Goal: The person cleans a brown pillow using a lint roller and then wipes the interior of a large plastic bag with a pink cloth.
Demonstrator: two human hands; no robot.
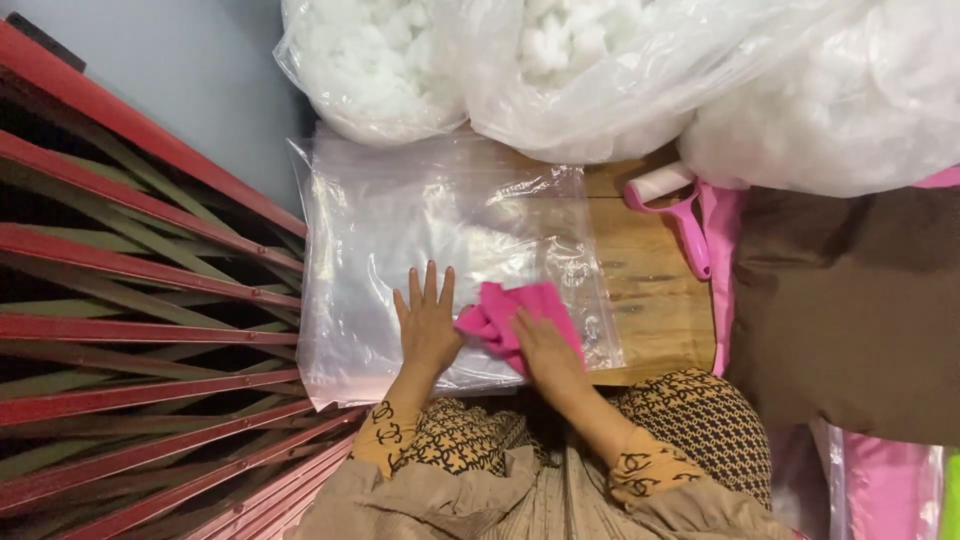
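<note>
Inside clear bags [600, 70], white stuffing [380, 45].

Single head-worn view, looking almost straight down from just above onto a wooden table [650, 290] spread with clear plastic bags [400, 240]. Close enough to fill the lower edge with patterned sleeves [440, 440] and both hands, left hand [428, 325] and right hand [545, 350]. Bounded on the left by red slatted shutters [130, 330], at the top by sacks of white stuffing [600, 60].
</note>
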